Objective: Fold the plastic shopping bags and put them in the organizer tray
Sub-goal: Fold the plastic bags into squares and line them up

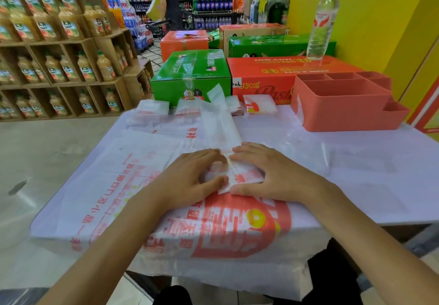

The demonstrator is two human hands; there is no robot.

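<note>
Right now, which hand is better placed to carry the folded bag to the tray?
Probably the right hand: the tray sits far right, and both hands already rest on the bag.

My white-covered surface point(356, 174) carries flat printed plastic bags point(147, 162) in front of me, small folded bags point(260, 105) along its far edge, and a coral organizer tray point(344, 112) far right.

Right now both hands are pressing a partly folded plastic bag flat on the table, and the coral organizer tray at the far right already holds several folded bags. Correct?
Not quite. The head view shows the left hand and right hand pressing the partly folded bag, but no folded bags show in the organizer tray. The folded bags lie on the table beside it.
</note>
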